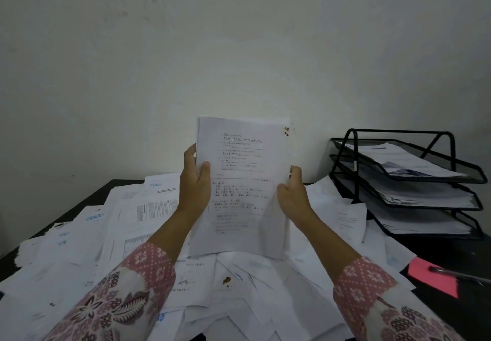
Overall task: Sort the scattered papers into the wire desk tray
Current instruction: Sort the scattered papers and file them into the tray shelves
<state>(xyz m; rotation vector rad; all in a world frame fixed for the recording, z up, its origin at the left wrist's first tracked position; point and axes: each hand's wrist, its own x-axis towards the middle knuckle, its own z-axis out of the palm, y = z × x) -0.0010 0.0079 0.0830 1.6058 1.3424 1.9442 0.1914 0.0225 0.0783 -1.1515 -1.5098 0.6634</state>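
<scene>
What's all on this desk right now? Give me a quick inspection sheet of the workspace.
Surface: dark desk, mostly buried under paper.
Job's things: scattered papers across the desk; held sheets upright; three-tier wire desk tray at right, paper on every tier.
Clutter: pink note with a pen lying on it.
Hands: left hand and right hand grip the held sheets by their side edges.
Cables: nothing seen.
Surroundings: plain pale wall.
</scene>
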